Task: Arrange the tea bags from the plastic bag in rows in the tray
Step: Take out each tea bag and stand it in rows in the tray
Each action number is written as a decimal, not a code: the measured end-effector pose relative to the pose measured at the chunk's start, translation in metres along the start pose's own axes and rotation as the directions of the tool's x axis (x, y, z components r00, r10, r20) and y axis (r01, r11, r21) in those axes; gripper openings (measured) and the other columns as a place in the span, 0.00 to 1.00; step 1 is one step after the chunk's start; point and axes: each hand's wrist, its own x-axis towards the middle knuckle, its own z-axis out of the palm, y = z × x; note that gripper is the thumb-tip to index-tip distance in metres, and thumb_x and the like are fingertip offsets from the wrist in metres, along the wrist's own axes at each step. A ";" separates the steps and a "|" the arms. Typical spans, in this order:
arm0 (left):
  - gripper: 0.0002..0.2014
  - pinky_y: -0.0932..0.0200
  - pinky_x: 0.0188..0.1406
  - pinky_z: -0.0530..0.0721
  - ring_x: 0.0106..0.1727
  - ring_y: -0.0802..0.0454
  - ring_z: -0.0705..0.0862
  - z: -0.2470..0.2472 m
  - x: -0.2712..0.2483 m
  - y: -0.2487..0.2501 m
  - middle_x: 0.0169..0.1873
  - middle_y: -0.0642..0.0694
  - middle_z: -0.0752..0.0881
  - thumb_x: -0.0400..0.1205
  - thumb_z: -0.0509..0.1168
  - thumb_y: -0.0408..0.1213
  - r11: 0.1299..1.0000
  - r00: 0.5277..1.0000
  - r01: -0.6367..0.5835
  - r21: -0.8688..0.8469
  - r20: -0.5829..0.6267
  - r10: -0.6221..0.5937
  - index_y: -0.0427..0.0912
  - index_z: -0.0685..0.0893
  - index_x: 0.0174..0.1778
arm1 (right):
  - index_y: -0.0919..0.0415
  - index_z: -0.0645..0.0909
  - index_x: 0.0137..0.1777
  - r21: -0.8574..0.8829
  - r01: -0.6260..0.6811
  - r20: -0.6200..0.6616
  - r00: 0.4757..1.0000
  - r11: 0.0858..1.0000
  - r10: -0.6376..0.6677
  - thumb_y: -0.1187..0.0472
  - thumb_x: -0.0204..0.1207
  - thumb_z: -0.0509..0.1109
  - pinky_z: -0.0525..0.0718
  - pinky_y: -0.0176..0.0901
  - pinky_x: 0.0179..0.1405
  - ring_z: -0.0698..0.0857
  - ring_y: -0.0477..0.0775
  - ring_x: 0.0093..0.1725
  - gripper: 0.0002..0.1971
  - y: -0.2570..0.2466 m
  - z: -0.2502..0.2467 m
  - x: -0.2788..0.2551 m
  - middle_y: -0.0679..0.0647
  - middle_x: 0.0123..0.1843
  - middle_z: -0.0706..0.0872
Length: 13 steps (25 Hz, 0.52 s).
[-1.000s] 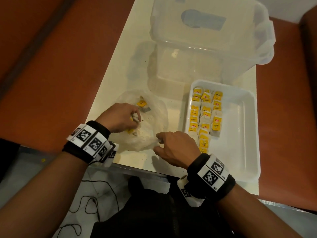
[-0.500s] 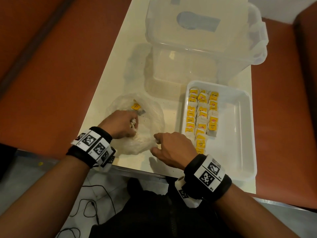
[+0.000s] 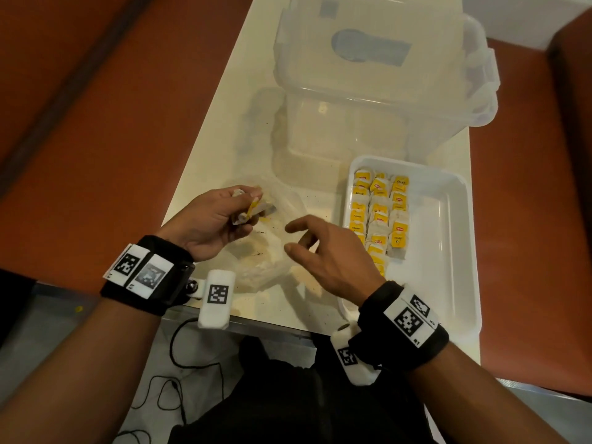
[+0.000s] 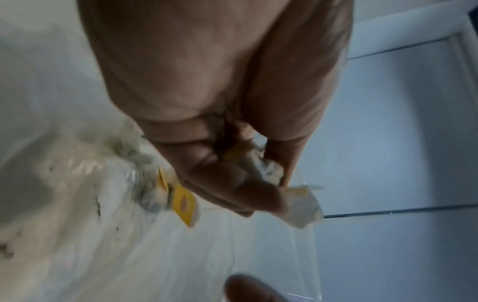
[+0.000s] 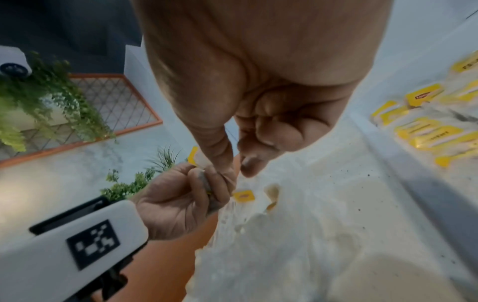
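My left hand (image 3: 245, 213) is raised just above the clear plastic bag (image 3: 266, 254) and grips a small bunch of tea bags (image 3: 253, 208) with yellow tags. The left wrist view shows these tea bags (image 4: 266, 167) squeezed between thumb and curled fingers. My right hand (image 3: 298, 240) hovers over the bag's right side, fingers loosely spread and holding nothing. It is a short gap from the left hand. A loose tea bag tag (image 5: 243, 196) still lies in the bag (image 5: 284, 245). The white tray (image 3: 448, 238) on the right holds rows of tea bags (image 3: 379, 213) along its left side.
A large clear lidded storage box (image 3: 378, 78) stands at the back of the white table (image 3: 217, 149), just beyond the tray. Tea dust is scattered on the table near the bag. The tray's right half is bare. Red floor lies on both sides of the table.
My left hand has come up out of the bag with tea bags in its grip. My right hand has let go of the bag's edge, lifted and spread its fingers.
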 end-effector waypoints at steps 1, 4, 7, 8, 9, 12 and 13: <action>0.07 0.71 0.19 0.79 0.28 0.60 0.80 0.004 -0.001 -0.001 0.35 0.46 0.84 0.79 0.69 0.42 0.999 0.999 0.031 -0.014 0.015 -0.031 0.44 0.84 0.48 | 0.44 0.79 0.68 0.063 0.021 -0.042 0.999 0.998 -0.019 0.47 0.81 0.69 0.80 0.43 0.45 0.83 0.39 0.37 0.16 -0.001 -0.004 0.001 0.39 0.42 0.87; 0.04 0.72 0.15 0.71 0.25 0.62 0.75 0.018 -0.003 -0.004 0.33 0.47 0.82 0.85 0.65 0.37 0.995 0.992 0.093 -0.035 0.084 -0.090 0.45 0.84 0.45 | 0.42 0.78 0.69 0.217 0.077 -0.139 0.989 0.973 -0.048 0.49 0.79 0.74 0.79 0.34 0.39 0.83 0.41 0.32 0.19 -0.004 -0.017 0.002 0.40 0.47 0.86; 0.05 0.72 0.14 0.69 0.24 0.62 0.74 0.033 -0.006 -0.006 0.31 0.50 0.82 0.84 0.65 0.36 0.993 0.985 0.112 0.026 0.126 -0.115 0.45 0.83 0.42 | 0.39 0.80 0.66 0.212 0.159 -0.201 0.973 0.964 -0.116 0.47 0.76 0.77 0.77 0.26 0.39 0.82 0.41 0.35 0.19 -0.007 -0.023 0.002 0.40 0.53 0.83; 0.05 0.73 0.14 0.69 0.24 0.62 0.74 0.038 -0.008 -0.007 0.31 0.51 0.82 0.83 0.65 0.36 0.992 0.982 0.116 0.053 0.142 -0.122 0.45 0.84 0.43 | 0.38 0.82 0.61 0.204 0.183 -0.234 0.963 0.962 -0.134 0.47 0.76 0.77 0.76 0.26 0.40 0.81 0.40 0.36 0.15 -0.007 -0.024 0.002 0.41 0.54 0.83; 0.03 0.73 0.15 0.69 0.24 0.62 0.73 0.042 -0.009 -0.007 0.30 0.51 0.82 0.82 0.67 0.37 0.991 0.978 0.114 0.077 0.165 -0.125 0.45 0.85 0.43 | 0.37 0.83 0.55 0.211 0.198 -0.268 0.953 0.957 -0.137 0.47 0.76 0.77 0.76 0.26 0.40 0.80 0.40 0.36 0.10 -0.006 -0.025 0.002 0.42 0.54 0.84; 0.09 0.72 0.15 0.70 0.24 0.62 0.74 0.048 -0.011 -0.007 0.31 0.50 0.82 0.73 0.73 0.41 0.990 0.977 0.111 0.091 0.174 -0.125 0.45 0.88 0.48 | 0.41 0.84 0.45 0.332 0.182 -0.326 0.943 0.925 -0.069 0.52 0.78 0.76 0.82 0.38 0.40 0.80 0.44 0.36 0.04 -0.003 -0.029 0.002 0.42 0.49 0.87; 0.09 0.72 0.15 0.70 0.24 0.62 0.74 0.049 -0.010 -0.006 0.31 0.49 0.82 0.75 0.72 0.40 0.991 0.980 0.111 0.070 0.158 -0.121 0.44 0.88 0.50 | 0.45 0.85 0.46 0.408 0.171 -0.320 0.947 0.897 -0.035 0.54 0.79 0.76 0.85 0.44 0.39 0.81 0.47 0.37 0.02 -0.003 -0.032 0.002 0.41 0.47 0.88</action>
